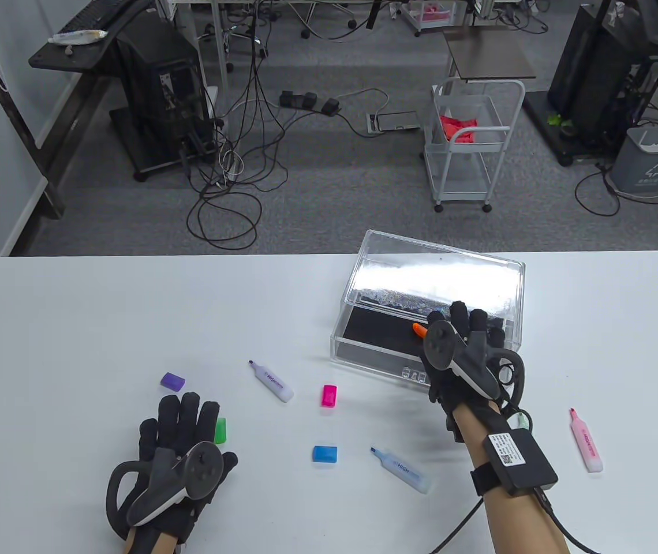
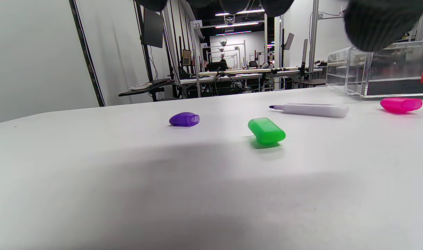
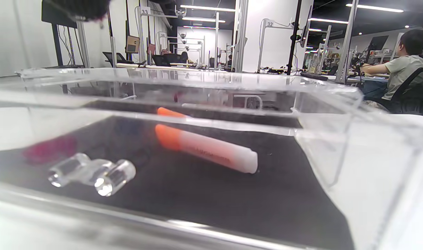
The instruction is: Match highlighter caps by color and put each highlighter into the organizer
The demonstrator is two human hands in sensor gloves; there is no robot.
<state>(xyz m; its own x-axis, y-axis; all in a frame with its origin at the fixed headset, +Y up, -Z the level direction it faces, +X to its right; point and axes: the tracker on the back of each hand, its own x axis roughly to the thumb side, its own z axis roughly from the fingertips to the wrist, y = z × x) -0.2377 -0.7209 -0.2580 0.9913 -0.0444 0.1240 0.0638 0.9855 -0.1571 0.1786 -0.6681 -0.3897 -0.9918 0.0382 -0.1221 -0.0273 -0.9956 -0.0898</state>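
The orange-capped highlighter (image 3: 206, 148) lies released inside your clear acrylic organizer (image 1: 363, 262); your right hand (image 1: 467, 358) hovers relaxed above it, left hand (image 1: 176, 461) flat on the white table (image 1: 75, 323) nearby.

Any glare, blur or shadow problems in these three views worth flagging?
Table view: strong glare on the clear organizer lid washes out what lies under it. Left wrist view: the left hand fingertips are dark, out-of-focus blobs along the top, and a broad soft shadow covers the table. Right wrist view: the orange highlighter is slightly soft, doubled by a reflection in the acrylic.
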